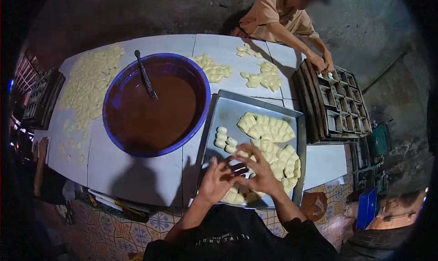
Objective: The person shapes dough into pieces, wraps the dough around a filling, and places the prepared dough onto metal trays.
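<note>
A metal tray point(297, 129) holds scored slabs of pale dough point(267, 126) and several small rounded dough pieces point(221, 135) in a cluster at its left. My left hand point(217, 181) is over the tray's lower left, palm turned inward, fingers curved and apart. My right hand point(255, 172) is just to its right, above the dough, with its fingers spread and curved. The two hands face each other with their fingertips close. I see nothing held in either, and part of the dough below is hidden by them.
A purple basin point(155, 115) of brown liquid with a ladle point(145, 76) stands left of the tray. Loose dough point(86, 83) covers the table point(114, 179). A co-worker point(278, 19) reaches into stacked moulds point(340, 106). More moulds point(41, 101) and another person's hand point(41, 147) are at the left.
</note>
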The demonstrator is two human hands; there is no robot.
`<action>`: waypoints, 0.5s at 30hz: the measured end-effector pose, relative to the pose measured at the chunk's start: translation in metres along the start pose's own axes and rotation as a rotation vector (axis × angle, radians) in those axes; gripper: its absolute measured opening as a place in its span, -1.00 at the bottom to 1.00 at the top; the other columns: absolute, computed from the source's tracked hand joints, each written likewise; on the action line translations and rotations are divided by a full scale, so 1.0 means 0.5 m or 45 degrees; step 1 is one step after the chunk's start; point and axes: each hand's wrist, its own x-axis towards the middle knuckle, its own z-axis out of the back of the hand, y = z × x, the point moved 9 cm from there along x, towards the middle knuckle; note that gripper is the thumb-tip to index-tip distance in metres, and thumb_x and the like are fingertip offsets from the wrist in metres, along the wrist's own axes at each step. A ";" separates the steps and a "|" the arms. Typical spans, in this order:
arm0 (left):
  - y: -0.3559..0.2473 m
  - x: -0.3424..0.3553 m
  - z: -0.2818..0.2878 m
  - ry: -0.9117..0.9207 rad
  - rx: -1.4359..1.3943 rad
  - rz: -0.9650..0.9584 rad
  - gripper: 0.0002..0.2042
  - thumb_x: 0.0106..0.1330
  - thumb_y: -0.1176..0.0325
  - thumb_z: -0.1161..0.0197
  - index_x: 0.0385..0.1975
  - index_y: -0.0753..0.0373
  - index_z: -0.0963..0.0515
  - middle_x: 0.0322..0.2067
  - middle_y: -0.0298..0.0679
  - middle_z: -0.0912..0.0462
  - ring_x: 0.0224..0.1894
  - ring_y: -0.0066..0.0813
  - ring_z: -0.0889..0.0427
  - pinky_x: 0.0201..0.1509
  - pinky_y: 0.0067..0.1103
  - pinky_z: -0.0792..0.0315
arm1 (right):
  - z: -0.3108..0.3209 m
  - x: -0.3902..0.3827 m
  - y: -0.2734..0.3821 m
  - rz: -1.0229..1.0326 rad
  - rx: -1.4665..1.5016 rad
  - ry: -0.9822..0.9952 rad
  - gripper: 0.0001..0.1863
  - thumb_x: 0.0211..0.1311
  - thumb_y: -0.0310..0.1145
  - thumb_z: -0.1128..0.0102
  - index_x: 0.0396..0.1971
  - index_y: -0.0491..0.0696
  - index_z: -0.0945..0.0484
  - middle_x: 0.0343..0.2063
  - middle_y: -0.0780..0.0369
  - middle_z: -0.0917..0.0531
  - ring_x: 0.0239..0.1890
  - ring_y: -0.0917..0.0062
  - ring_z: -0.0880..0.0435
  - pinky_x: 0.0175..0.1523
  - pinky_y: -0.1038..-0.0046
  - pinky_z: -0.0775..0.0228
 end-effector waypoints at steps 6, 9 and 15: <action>-0.051 0.005 -0.022 -0.100 0.187 -0.491 -0.51 0.51 0.06 0.22 0.31 0.20 -0.12 0.16 0.02 -0.42 0.18 -0.18 -0.44 0.28 -0.31 -0.28 | -0.034 -0.049 -0.015 -0.182 0.154 -0.362 -0.69 0.06 -0.52 -0.29 -0.12 -0.15 -0.61 -0.03 0.13 -0.50 0.01 0.34 -0.53 0.07 0.38 -0.40; -0.032 -0.007 -0.061 0.080 0.476 -0.611 -0.47 0.52 0.15 0.21 0.39 0.20 0.06 0.29 0.01 -0.25 0.32 -0.28 -0.25 0.38 -0.40 -0.05 | -0.070 -0.054 -0.054 -0.332 0.294 -0.369 -0.72 0.10 -0.61 -0.23 -0.14 -0.17 -0.59 -0.09 0.17 -0.46 -0.09 0.49 -0.50 -0.05 0.52 -0.39; -0.060 -0.057 -0.043 -0.171 1.133 -0.861 -0.70 0.29 0.50 -0.19 0.01 0.41 -0.48 0.01 -0.12 -0.55 0.03 -0.49 -0.50 0.13 -0.57 -0.35 | -0.051 -0.064 -0.072 -0.356 0.386 -0.460 -0.80 0.20 -0.48 -0.20 -0.19 -0.19 -0.62 -0.29 0.18 -0.50 -0.22 0.47 -0.50 -0.15 0.52 -0.36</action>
